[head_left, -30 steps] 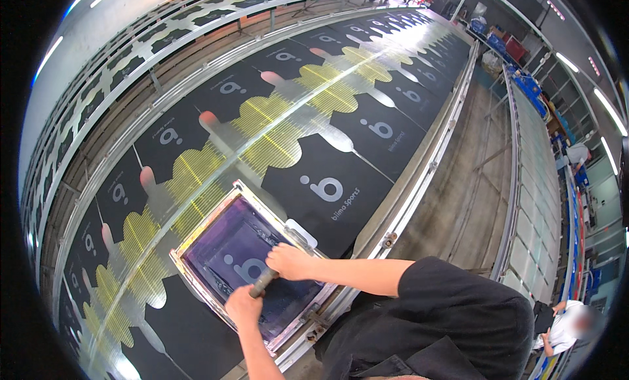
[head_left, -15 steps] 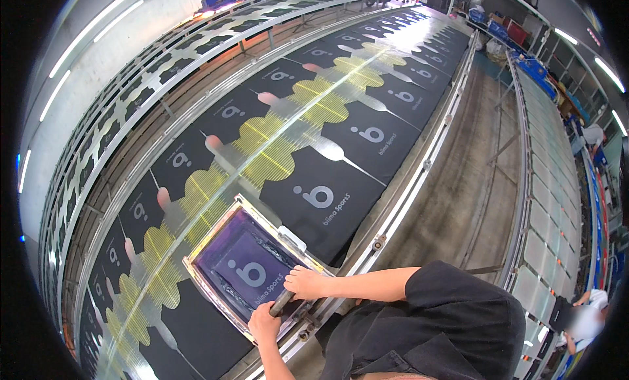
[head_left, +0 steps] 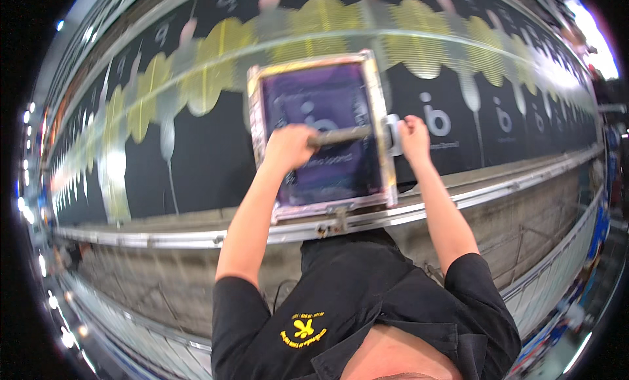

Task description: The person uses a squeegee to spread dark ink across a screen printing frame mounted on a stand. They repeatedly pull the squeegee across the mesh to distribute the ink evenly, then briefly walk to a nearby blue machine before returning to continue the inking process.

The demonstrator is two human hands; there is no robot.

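A metal-framed printing screen point(head_left: 371, 85) with purple mesh lies flat on a long black printed cloth point(head_left: 203, 164). A squeegee point(head_left: 341, 136) with a long grey handle lies across the mesh. My left hand point(head_left: 287, 147) is closed around its left end. My right hand point(head_left: 413, 132) grips its right end, over the screen's right rail and a white piece there. Both forearms reach up from my black shirt at the bottom of the view.
The cloth carries a yellow and grey wave pattern point(head_left: 216, 78) and repeated white marks. A metal rail point(head_left: 458, 200) runs along the table's near edge, with a clamp point(head_left: 331, 226) under the screen. A concrete floor strip point(head_left: 164, 288) lies below it.
The view has swung round, so the table now runs across the picture. Both hands have moved up the mesh with the squeegee, farther from the near frame edge.
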